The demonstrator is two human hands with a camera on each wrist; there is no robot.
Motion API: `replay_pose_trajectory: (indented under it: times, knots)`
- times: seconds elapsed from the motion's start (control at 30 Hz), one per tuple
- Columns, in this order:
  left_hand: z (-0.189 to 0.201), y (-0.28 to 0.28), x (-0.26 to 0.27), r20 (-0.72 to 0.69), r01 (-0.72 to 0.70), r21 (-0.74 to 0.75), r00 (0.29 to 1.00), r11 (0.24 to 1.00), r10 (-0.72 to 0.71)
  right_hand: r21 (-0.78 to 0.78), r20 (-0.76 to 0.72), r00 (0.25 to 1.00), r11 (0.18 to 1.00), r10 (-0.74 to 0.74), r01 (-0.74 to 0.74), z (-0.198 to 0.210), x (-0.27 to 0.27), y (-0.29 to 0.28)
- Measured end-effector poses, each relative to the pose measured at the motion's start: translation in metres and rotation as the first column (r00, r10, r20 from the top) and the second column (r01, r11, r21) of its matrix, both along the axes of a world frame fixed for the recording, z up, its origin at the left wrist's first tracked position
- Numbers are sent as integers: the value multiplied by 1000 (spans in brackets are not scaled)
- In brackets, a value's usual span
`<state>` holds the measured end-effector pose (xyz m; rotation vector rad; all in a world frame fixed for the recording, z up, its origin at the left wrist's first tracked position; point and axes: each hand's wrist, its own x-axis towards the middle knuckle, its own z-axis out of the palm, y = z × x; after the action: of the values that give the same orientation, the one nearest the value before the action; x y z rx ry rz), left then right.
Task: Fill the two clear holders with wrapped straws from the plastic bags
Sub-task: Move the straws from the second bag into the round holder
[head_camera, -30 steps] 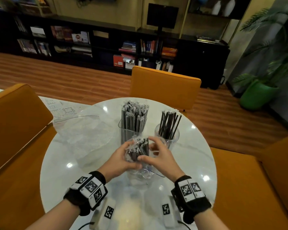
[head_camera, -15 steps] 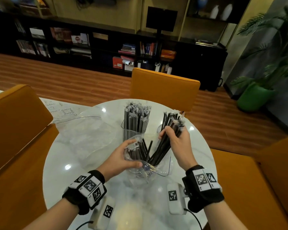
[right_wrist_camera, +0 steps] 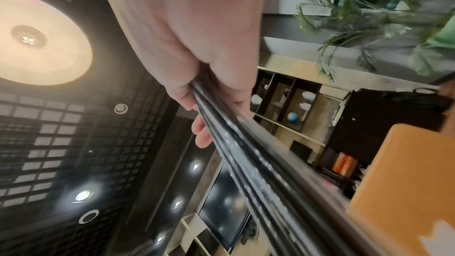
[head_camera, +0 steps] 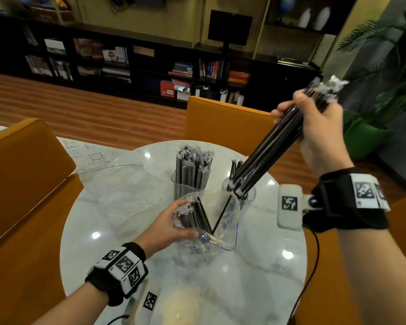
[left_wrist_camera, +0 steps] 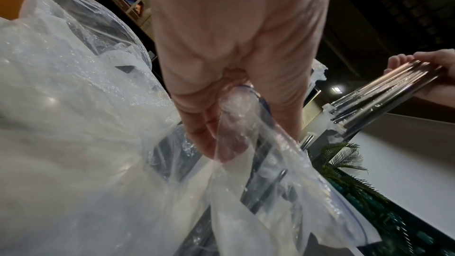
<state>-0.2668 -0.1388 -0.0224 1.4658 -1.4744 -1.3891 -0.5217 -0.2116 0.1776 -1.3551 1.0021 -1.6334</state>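
My right hand (head_camera: 314, 123) grips a bundle of wrapped black straws (head_camera: 270, 146), raised high and slanting down toward the round clear holder (head_camera: 244, 198), which has a few straws in it. The bundle's lower ends hang just above that holder's rim. The same bundle (right_wrist_camera: 258, 163) runs out of my fist in the right wrist view. My left hand (head_camera: 171, 226) holds the clear plastic bag (head_camera: 220, 221) upright on the table, with some straws still inside. The bag (left_wrist_camera: 246, 163) is pinched between my left fingers. The square clear holder (head_camera: 192, 174) behind it is packed with wrapped straws.
An empty plastic bag (head_camera: 117, 195) lies flat on the left of the round marble table (head_camera: 256, 277). Orange chairs stand at the far side (head_camera: 223, 123), left (head_camera: 21, 172) and right. A potted plant (head_camera: 366, 141) stands on the floor to the right.
My right hand has pulled a bundle of straws out of the bag and lifted it up and to the right, above the round holder. My left hand has kept holding the bag.
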Motion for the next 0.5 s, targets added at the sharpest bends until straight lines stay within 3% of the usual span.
replay_pose_trajectory:
  times: [0.1, 0.2, 0.3, 0.4, 0.5]
  knots:
    - [-3, 0, 1, 4, -25, 11, 1000, 1000, 25, -98, -32, 995, 991, -91, 88, 0, 0, -18]
    - [-4, 2, 2, 3, -32, 21, 1000, 999, 31, -131, -221, 959, 980, -174, 148, -37, 14, -33]
    - [-7, 2, 5, -12, -26, 20, 1000, 999, 26, -27, -372, 915, 987, -158, 159, -94, 28, -39]
    - [-8, 4, 7, -25, -25, 12, 999, 1000, 26, 99, -406, 901, 973, -153, 209, -142, 29, -42]
    - [-8, 5, 7, -70, -18, -16, 997, 1000, 17, 251, -407, 904, 935, -132, 250, -157, 21, -45]
